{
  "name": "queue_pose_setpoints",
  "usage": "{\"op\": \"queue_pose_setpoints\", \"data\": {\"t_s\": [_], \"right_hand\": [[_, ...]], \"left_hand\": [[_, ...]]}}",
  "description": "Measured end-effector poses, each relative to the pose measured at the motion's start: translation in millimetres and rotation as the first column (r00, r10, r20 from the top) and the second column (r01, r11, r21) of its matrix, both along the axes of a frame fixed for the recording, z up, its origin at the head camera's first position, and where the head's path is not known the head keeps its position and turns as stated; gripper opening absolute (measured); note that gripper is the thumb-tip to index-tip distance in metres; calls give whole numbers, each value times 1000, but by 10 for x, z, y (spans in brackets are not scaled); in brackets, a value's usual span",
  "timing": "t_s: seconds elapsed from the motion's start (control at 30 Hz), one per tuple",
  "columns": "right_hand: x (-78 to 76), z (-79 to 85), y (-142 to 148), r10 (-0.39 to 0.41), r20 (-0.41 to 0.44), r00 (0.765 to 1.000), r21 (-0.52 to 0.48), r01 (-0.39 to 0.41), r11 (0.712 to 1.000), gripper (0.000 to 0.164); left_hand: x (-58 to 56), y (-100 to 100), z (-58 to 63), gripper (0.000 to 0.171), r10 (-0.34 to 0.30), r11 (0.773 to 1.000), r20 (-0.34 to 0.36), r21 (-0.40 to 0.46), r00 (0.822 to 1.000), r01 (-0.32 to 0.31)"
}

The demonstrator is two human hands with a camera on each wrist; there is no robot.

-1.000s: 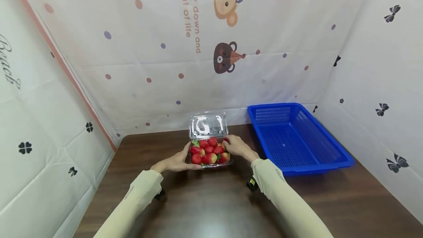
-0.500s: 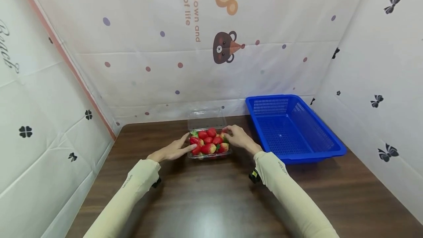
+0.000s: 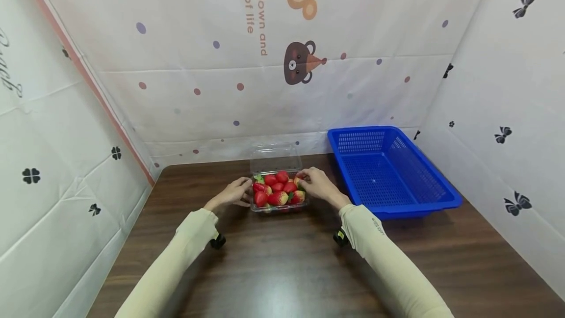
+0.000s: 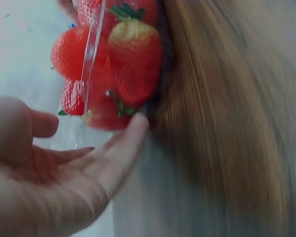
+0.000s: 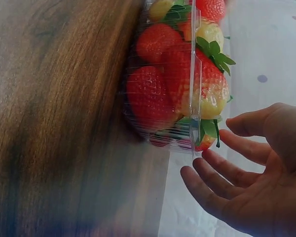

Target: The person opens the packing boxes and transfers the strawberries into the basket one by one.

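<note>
A clear plastic clamshell box (image 3: pixel 279 208) stands on the table with its lid (image 3: pixel 274 162) raised at the back. Red strawberries (image 3: pixel 278 198) with pale shoulders and green leaves fill it. At the box's left end is my left hand (image 3: pixel 231 193); in the left wrist view a fingertip reaches the lower wall, with the thumb apart from the fruit. My right hand (image 3: pixel 319 184) is at the right end, fingers spread and slightly bent. In the right wrist view its thumb and forefinger are right beside the leaves of a corner strawberry (image 5: pixel 206 143), not closed round it.
A blue perforated plastic basket (image 3: pixel 388 180) stands to the right of the box on the brown wooden table (image 3: pixel 273 259). White printed cloth (image 3: pixel 212 112) hangs behind the table and along both sides.
My left hand has drawn back a little to the left, its thumb coming off the front of the box. The right hand stays at the right end. The head view has tilted down.
</note>
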State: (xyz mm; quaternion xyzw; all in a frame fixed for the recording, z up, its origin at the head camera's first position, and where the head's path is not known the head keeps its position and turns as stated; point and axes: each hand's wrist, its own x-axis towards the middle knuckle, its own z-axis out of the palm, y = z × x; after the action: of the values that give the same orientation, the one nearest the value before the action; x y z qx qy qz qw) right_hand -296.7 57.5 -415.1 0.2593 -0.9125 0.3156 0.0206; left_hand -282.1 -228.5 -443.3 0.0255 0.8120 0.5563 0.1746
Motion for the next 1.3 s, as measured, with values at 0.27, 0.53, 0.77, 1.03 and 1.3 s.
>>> {"op": "queue_pose_setpoints", "data": {"t_s": [0.27, 0.53, 0.77, 1.03, 1.3], "right_hand": [[1, 12, -45, -19, 18, 1000, 16, 19, 1000, 26], [-46, 68, -125, -29, 45, 999, 212, 19, 977, 46], [-72, 132, -195, -46, 42, 998, 420, 24, 907, 53], [-114, 105, -193, 8, -46, 999, 475, 15, 880, 45], [-136, 71, -180, 116, -149, 982, 556, -14, 831, 39]], "left_hand": [[-32, 13, -83, 45, 44, 998, 118, 43, 992, -49], [-22, 29, -87, 43, 28, 996, 117, 80, 993, -38], [-29, 52, -96, 41, 12, 996, 113, 81, 994, -22], [-43, 40, -99, 40, 9, 996, 106, 86, 994, -18], [-42, 34, -135, 41, 14, 996, 101, 84, 995, -22]]}}
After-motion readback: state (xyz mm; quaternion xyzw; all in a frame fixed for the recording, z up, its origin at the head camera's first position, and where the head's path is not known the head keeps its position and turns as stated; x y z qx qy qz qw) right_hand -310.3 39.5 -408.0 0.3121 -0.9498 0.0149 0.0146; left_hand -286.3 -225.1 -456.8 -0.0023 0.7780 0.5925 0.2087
